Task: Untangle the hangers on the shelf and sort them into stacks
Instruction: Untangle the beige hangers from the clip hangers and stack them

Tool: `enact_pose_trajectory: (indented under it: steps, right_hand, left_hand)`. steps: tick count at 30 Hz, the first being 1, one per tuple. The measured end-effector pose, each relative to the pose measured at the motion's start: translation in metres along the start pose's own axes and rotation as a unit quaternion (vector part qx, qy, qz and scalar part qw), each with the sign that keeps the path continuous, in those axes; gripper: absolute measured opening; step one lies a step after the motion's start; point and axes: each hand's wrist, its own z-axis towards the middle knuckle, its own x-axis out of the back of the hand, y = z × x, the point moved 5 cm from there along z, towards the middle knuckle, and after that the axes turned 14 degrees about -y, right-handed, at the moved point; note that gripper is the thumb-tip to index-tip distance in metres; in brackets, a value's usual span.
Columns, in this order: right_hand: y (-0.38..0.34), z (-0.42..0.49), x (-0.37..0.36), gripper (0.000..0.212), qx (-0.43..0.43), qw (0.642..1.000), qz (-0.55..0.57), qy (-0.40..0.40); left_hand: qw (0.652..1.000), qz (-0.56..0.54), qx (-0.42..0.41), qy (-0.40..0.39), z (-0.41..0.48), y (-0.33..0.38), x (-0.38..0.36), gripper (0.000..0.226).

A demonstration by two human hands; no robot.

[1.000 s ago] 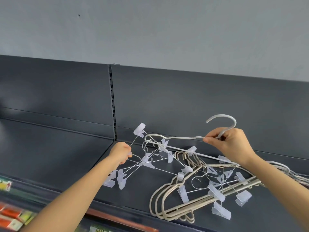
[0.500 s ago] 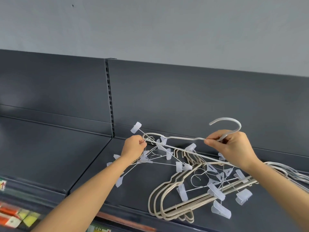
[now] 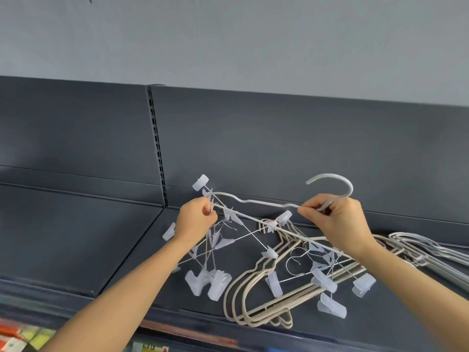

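Observation:
A tangle of hangers lies on the dark grey shelf [image 3: 76, 237]. My right hand [image 3: 340, 224] grips the neck of a pale grey hanger [image 3: 264, 202], lifted above the pile with its hook up. My left hand [image 3: 196, 221] pinches thin wire clip hangers [image 3: 218, 250] at the pale hanger's left end; their clear plastic clips dangle below. A stack of beige hangers [image 3: 256, 288] lies flat beneath, with more clip hangers [image 3: 322, 278] across it.
Several grey hangers [image 3: 431, 252] lie on the shelf at the far right. A slotted upright [image 3: 157, 148] divides the shelf's back panel. Coloured packages [image 3: 22, 336] show on a lower shelf at bottom left.
My left hand rose from the low clip hangers to the pale hanger's left end and pinched the wires there; the clips now hang below it. My right hand stays on the hanger's neck.

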Motion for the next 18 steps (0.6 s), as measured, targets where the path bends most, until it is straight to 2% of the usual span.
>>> enact_pose_trajectory:
  steps: [7, 11, 14, 18]
  right_hand:
    - [-0.016, 0.002, -0.007, 0.015, 0.003, 0.999, -0.036, -0.036]
    - [-0.017, 0.015, -0.003, 0.017, -0.054, 0.998, -0.020, -0.026]
    - [-0.011, 0.024, 0.012, 0.018, -0.099, 0.995, -0.024, 0.020]
    - [-0.008, 0.028, 0.027, 0.015, -0.114, 0.992, 0.047, 0.002]
  left_hand:
    - [0.999, -0.037, -0.003, -0.021, -0.002, -0.010, 0.020, 0.031]
    - [0.997, -0.067, -0.009, -0.045, -0.004, -0.007, 0.027, 0.020]
    - [0.994, -0.074, -0.028, -0.077, -0.007, -0.007, 0.031, 0.019]
    - [0.998, -0.031, -0.020, -0.056, -0.006, -0.017, 0.035, 0.018]
